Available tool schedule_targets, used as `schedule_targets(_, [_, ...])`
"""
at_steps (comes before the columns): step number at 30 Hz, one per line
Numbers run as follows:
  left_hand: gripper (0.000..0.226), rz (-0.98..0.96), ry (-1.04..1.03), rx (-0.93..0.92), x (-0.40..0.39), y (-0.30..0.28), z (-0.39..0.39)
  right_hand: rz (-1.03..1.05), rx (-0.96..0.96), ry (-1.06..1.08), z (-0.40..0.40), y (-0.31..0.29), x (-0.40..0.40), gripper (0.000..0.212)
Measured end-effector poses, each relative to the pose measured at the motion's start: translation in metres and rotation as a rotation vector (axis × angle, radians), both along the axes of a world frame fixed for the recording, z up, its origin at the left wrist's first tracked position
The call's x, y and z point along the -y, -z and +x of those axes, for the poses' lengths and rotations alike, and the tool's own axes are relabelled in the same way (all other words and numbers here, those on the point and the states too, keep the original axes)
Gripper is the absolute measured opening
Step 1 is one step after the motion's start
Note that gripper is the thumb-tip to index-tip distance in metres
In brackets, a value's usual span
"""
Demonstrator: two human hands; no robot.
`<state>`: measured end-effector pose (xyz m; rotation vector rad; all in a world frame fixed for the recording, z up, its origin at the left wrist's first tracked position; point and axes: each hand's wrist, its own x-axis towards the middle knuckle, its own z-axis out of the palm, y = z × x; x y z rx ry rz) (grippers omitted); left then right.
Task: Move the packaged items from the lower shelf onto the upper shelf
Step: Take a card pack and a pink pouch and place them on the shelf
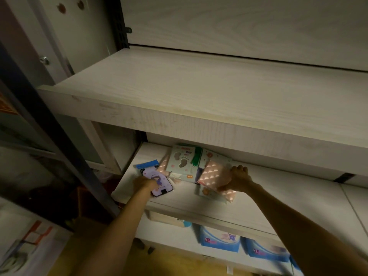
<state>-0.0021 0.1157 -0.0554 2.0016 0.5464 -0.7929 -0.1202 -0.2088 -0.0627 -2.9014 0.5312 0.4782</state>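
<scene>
Reaching into the lower shelf (229, 208), I have both hands on packets at once, so this is the pick-up step; the upper shelf (199, 92) above holds nothing in view. My right hand (238, 179) curls round the edge of a pink glossy packet (214, 176), thumb underneath and fingers over the far side, lifting it off a pale packet lying beneath. My left hand (144, 183) rests on a lilac packet with a blue top strip (157, 180), fingertips on its face; whether they pinch its edge or merely press I cannot tell, as the hand hides its own grip. Between them a card pack with two footprint cut-outs (182, 161) leans among other packets, one edged in green. Next, I judge, both packets need lifting clear of the pile, drawn out past the upper board's front lip, then raised and laid flat on top. The slippery film could slide from a loose hold. Writing on the shelf packets is too blurred to read; only "XL" shows on the blue packs (219, 239) stored below.
</scene>
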Motion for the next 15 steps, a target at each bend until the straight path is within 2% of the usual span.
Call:
schedule_targets(3, [0.026, -0.031, -0.088, 0.029, -0.015, 0.007, 0.011, -0.017, 0.015, 0.077, -0.004, -0.011, -0.005, 0.110])
schedule_targets(5, [0.030, -0.074, -0.151, 0.043, -0.024, 0.000, 0.006, 0.081, 0.000, 0.165, -0.007, -0.015, -0.007, 0.097])
schedule_targets(8, [0.019, -0.279, -0.267, 0.085, -0.036, -0.012, -0.003, 0.214, -0.016, 0.285, -0.016, -0.016, -0.010, 0.076])
schedule_targets(11, [0.028, -0.318, -0.288, 0.187, -0.053, -0.010, -0.005, 0.350, -0.012, 0.410, -0.032, -0.019, -0.014, 0.062])
schedule_targets(15, [0.034, -0.291, -0.269, 0.292, -0.060, -0.013, -0.014, 0.850, 0.137, 0.732, -0.064, -0.016, -0.010, 0.046])
